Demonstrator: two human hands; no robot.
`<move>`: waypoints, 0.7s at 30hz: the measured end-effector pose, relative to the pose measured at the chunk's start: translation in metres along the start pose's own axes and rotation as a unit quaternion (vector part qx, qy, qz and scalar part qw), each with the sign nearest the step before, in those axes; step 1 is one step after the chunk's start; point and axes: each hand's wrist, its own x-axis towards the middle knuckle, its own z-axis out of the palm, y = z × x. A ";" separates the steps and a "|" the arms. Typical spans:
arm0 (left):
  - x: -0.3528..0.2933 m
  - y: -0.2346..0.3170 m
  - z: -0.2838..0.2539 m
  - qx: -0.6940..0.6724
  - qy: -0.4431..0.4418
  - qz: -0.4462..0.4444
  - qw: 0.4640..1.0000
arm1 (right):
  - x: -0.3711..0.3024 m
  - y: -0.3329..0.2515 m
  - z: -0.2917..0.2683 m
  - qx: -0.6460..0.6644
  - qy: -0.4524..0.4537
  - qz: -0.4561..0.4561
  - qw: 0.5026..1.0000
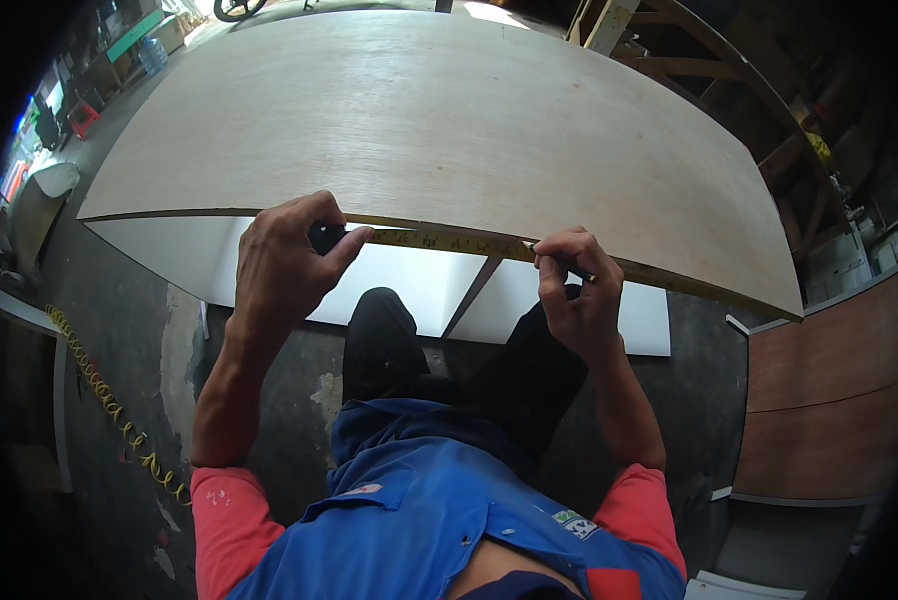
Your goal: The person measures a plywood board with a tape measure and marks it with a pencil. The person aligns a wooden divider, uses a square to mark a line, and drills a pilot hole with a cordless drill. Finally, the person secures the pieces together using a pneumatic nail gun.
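Note:
A large pale plywood sheet (pixel 409 120) lies flat in front of me, its near edge facing me. My left hand (pixel 287 250) is closed around the dark case of a tape measure (pixel 326 237), thumb pressed toward the blade. The yellow tape blade (pixel 434 241) stretches rightward along the sheet's near edge, past my right hand. My right hand (pixel 579 285) pinches a slim dark pencil (pixel 579 272), its tip pointing left at the tape and the sheet's edge. My fingers partly cover the pencil and the tape case.
White panels (pixel 389 290) with a divider stand under the sheet. A coiled yellow hose (pixel 119 415) lies on the dark floor at left. Brown boards (pixel 824 400) are at right, wooden framing (pixel 689 65) at the far right. A red stool (pixel 83 120) is at far left.

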 end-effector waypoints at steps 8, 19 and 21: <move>-0.005 -0.004 0.006 -0.024 0.015 0.002 1.000 | 0.005 0.003 0.001 -0.034 -0.004 -0.029 0.999; -0.007 -0.003 0.007 -0.037 0.022 -0.007 0.999 | 0.009 0.012 0.006 -0.063 -0.016 -0.110 0.992; -0.007 -0.004 0.009 -0.025 0.032 0.005 0.999 | 0.010 0.012 0.007 -0.094 -0.021 -0.126 0.987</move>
